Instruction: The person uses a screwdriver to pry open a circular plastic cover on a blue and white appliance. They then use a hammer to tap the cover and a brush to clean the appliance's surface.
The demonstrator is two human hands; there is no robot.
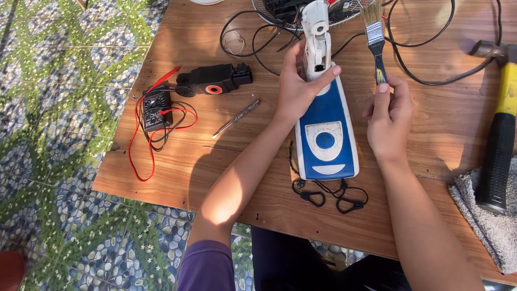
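- I am holding the left hand wrapped around the white neck of the blue and white fan base, thumb pressing over its front.
- I am pinching the paintbrush in the right hand, fingers closed on its dark handle, bristles pointing away from me.
- The fan base is lying on the wooden table, long axis running away from me, between the two hands.
- The bristles are sitting just to the right of the neck, level with its upper part; the right hand is apart from the base, the left touching it.
- A hammer is lying far right; a multimeter and screwdriver are lying left.
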